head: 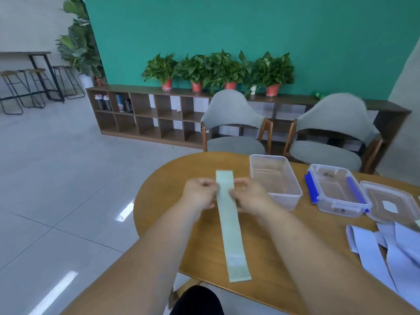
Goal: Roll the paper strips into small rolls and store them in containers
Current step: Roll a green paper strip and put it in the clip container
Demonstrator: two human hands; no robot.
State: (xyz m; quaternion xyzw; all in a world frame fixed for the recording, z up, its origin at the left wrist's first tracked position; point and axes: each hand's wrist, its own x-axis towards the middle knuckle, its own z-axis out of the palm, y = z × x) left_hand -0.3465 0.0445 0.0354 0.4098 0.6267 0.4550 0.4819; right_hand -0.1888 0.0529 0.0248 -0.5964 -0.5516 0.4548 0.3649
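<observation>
A long pale green paper strip point(231, 226) lies flat on the wooden table point(181, 178), running from its near edge toward the far side. My left hand point(200, 193) pinches the strip's left edge near the far end. My right hand point(248, 195) pinches the right edge opposite it. A clear open container point(275, 180) stands just right of my right hand. Further right is a second clear container point(338, 192) with blue clips.
A clear lid point(391, 203) lies right of the clipped container. Several pale lilac paper strips point(391, 251) are heaped at the table's right near side. Two grey chairs point(234, 123) stand behind the table. A low shelf with potted plants lines the green wall.
</observation>
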